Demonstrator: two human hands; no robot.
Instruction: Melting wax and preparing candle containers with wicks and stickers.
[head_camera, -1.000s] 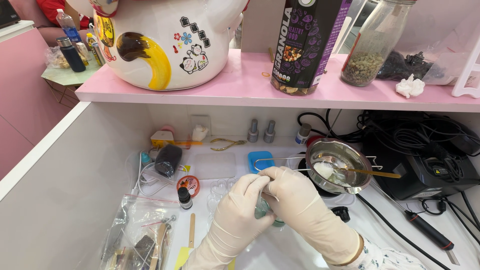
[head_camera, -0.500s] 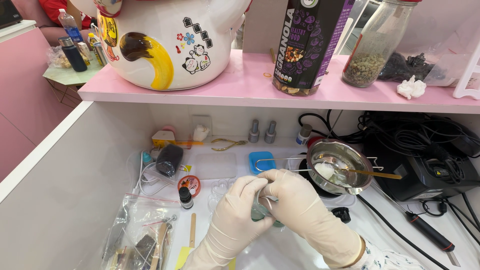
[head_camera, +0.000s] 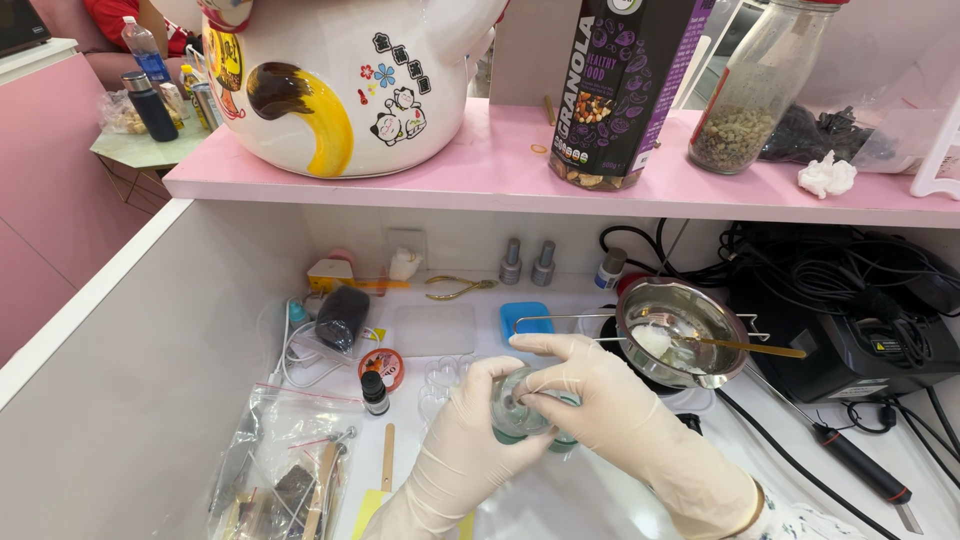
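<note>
Since a second ago both gloved hands have drawn a little toward the person and tilted, so the small clear glass jar (head_camera: 522, 412) between them now shows its round mouth, where earlier the fingers hid it. Left hand (head_camera: 472, 430) wraps the jar from the near-left side with fingers curled closed around its wall; right hand (head_camera: 600, 405) lies over the jar's right side, thumb and forefinger pinched at the rim on something too small to make out, the remaining fingers loosely spread. Greenish glass or contents show at the jar's base, and the jar is held just above the white table (head_camera: 560, 500). The step in hand looks like setting something small in place inside the jar, and the next move likely calls for a steady left grip while the right fingers keep the fine piece centred. Left of the jar stand a small dark dropper bottle (head_camera: 374, 393) and a wooden stick (head_camera: 386, 457), with a clear plastic bag of tools (head_camera: 285, 470) further left. Just beyond the jar to the right sits a metal melting pot (head_camera: 680, 330) holding pale wax and a gold spoon (head_camera: 745, 346). Behind the jar lies a blue square block (head_camera: 524, 320), and well beyond, two grey polish bottles (head_camera: 527, 263) stand at the back wall.
</note>
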